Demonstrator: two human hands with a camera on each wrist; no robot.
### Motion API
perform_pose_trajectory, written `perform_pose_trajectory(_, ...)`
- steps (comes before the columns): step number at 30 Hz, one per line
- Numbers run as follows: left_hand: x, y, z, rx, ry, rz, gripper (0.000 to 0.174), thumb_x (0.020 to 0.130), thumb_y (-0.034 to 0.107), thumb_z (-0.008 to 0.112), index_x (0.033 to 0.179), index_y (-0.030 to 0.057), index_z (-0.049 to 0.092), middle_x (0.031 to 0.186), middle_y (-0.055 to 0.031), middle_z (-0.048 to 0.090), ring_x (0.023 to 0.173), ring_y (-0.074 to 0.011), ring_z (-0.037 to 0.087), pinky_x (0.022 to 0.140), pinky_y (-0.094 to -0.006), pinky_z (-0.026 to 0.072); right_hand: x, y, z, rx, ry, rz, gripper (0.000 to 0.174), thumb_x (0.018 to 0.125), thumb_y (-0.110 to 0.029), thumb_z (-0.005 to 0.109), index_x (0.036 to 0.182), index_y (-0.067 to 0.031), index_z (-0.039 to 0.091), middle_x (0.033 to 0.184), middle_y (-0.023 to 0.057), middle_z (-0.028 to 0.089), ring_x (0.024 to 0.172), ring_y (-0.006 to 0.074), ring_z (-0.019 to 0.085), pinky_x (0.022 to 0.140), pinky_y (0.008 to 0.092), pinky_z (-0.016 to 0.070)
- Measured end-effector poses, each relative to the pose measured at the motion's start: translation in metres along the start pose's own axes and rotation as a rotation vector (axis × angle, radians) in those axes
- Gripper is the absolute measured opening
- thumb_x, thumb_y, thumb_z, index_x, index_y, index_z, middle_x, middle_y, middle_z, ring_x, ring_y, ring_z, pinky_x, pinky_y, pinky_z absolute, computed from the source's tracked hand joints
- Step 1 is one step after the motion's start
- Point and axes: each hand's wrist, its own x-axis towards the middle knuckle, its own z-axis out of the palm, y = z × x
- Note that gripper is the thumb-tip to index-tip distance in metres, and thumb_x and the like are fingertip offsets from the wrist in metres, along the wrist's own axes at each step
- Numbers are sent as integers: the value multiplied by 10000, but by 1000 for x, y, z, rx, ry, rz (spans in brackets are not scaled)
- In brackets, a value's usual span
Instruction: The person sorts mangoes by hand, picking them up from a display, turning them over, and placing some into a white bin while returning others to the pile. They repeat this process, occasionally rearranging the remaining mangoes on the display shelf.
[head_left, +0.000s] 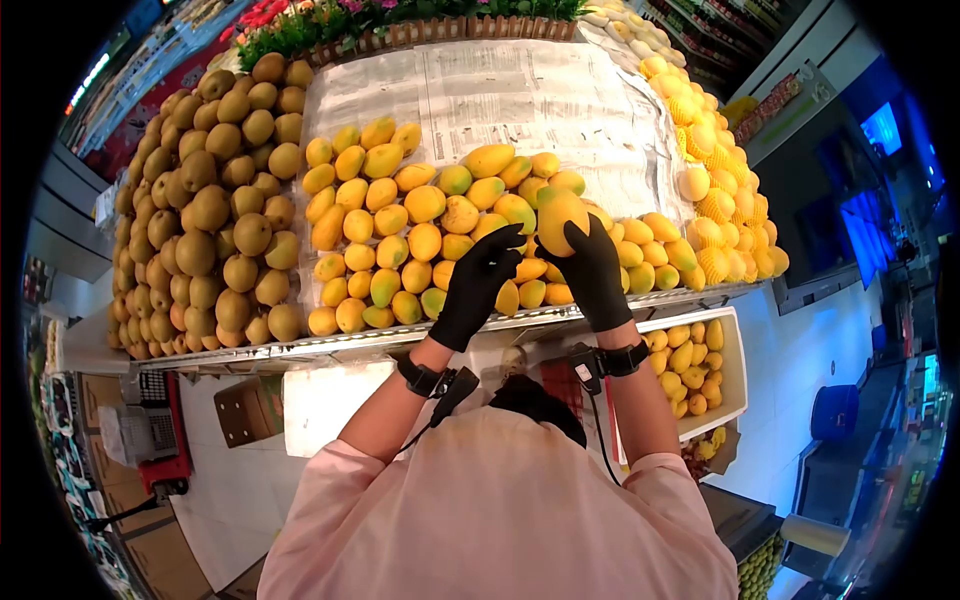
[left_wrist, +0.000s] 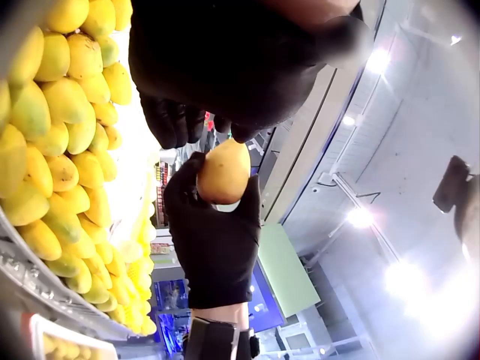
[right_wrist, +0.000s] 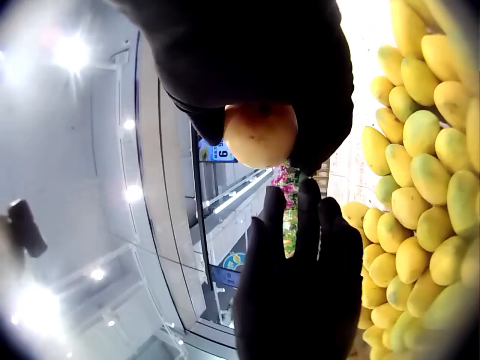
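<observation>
My black-gloved right hand (head_left: 597,278) holds a yellow mango (head_left: 560,222) above the mango pile, thumb and fingers on either side of it. In the left wrist view the mango (left_wrist: 223,174) rises from between that hand's thumb and fingers. Just left of it, my gloved left hand (head_left: 480,285) is raised over the front of the pile with nothing in its grasp. The right wrist view shows the left hand (right_wrist: 300,285) with fingers extended and spread, close to the held mango (right_wrist: 261,136). Beneath both hands lie rows of yellow and greenish mangoes (head_left: 425,203).
Brown round fruit (head_left: 197,210) is heaped on the left of the sloped stand. Newspaper sheets (head_left: 480,85) line its upper part. Net-wrapped yellow fruit (head_left: 715,205) stands at the right. A white box (head_left: 738,365) of mangoes sits below the stand's front edge, beside a white lid-like panel (head_left: 330,405) further left.
</observation>
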Motion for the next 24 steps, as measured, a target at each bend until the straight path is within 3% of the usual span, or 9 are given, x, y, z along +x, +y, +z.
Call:
perform_pose_trajectory(3,-10,11,4,22,-2,0,412,979,128,534,1379,52,471,1246,-88,596,1060,-142,591,873,-285,504,-16,3,20,-329,129,-129,451,841,-157,719,1188,15,489,1090,105,569,997,159,574,807,290,522)
perform_pose_trajectory(5,-16,10,5,-61,4,-25,435,1011,226,492,1414,71,444,1244,-91,582,1051,-146,587,880,-288,499,-19,8,37,-629,191,-276,478,803,-141,759,1170,10,492,1070,105,572,983,160,576,815,301,515)
perform_pose_trajectory(6,-20,11,7,-65,34,-39,445,1013,241,486,1420,69,434,1241,-92,581,1059,-149,583,886,-295,499,-23,4,51,-496,190,-148,500,776,-142,789,1152,8,495,1082,119,569,968,183,578,834,326,498)
perform_pose_trajectory(9,-31,2,3,-160,101,-58,433,1018,263,476,1395,52,452,1221,-89,582,1069,-158,582,902,-307,498,-23,28,57,-661,197,-301,497,795,-156,777,1164,15,491,1110,134,562,986,206,579,852,340,489)
perform_pose_trajectory(14,-39,-5,-19,-480,142,-247,333,1010,280,483,1213,23,544,1165,-73,592,1056,-176,595,917,-325,504,-40,32,66,-432,51,-103,394,871,-119,686,1220,-12,538,1150,113,575,977,185,591,841,300,498)
perform_pose_trajectory(17,-47,3,-34,487,-72,185,358,991,279,510,1248,29,516,1192,-84,585,1064,-197,597,919,-339,510,-44,13,63,-432,-31,-70,311,908,-88,628,1199,-2,559,1115,90,609,939,152,598,829,285,500)
perform_pose_trajectory(20,-49,-20,-43,78,-135,29,399,994,277,485,1323,54,447,1276,-112,539,1156,-260,543,977,-394,468,-47,4,63,-430,-52,-72,222,936,-61,568,1146,6,594,980,49,645,833,103,587,755,250,485)
perform_pose_trajectory(23,-53,-23,-46,-75,-151,-96,408,998,263,454,1350,56,433,1323,-123,507,1195,-269,511,1011,-419,427,-47,11,50,-418,-77,-35,196,941,-101,579,1096,12,620,917,36,649,778,89,574,707,240,474)
perform_pose_trajectory(24,-54,-27,-46,-55,-140,-65,416,979,242,496,1341,46,442,1312,-121,517,1172,-260,527,990,-401,442,-47,11,48,-394,-87,1,203,938,-114,588,1095,11,622,911,35,651,773,90,576,704,241,476)
